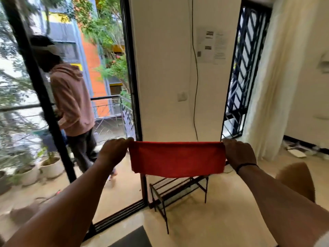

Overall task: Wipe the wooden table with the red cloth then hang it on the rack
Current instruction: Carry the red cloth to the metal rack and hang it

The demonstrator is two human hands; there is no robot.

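The red cloth [177,158] hangs stretched flat between my two hands, held up in the air. My left hand [114,151] pinches its top left corner and my right hand [238,152] pinches its top right corner. Directly below and behind the cloth stands a low black metal rack [178,191] with slatted shelves, on the floor against the white wall. The cloth hides the rack's top edge, so I cannot tell whether it touches the rack. The wooden table is not in view.
A person in a pink hoodie [73,98] stands on the balcony beyond the open sliding door [135,104]. Potted plants [51,166] sit outside. A wooden chair back [297,180] is at right, near a curtain [267,86]. A dark mat [131,237] lies below.
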